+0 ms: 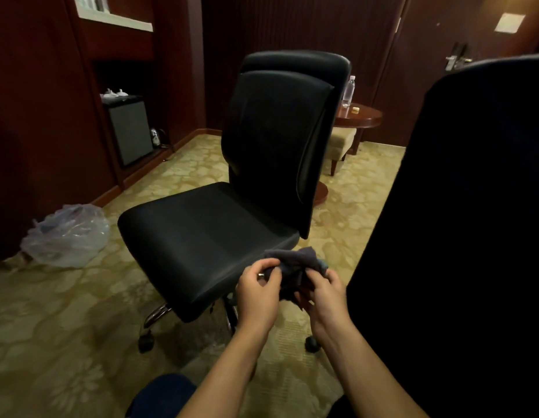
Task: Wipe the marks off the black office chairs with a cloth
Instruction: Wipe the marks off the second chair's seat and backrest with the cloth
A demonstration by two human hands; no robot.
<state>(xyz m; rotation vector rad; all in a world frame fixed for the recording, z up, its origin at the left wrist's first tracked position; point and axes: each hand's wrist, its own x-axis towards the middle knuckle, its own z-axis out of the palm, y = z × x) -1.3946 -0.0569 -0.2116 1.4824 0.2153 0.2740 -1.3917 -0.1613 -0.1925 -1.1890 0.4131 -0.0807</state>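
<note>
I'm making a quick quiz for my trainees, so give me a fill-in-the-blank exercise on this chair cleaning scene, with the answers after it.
1. Both the left hand and the right hand hold a dark ____.
2. The black office chair in the middle stands on a patterned ____.
3. On the floor to the chair's left lies a clear plastic ____.
4. On the round wooden table behind the chair stands a clear plastic ____.

Answers: cloth, carpet, bag, bottle
</note>
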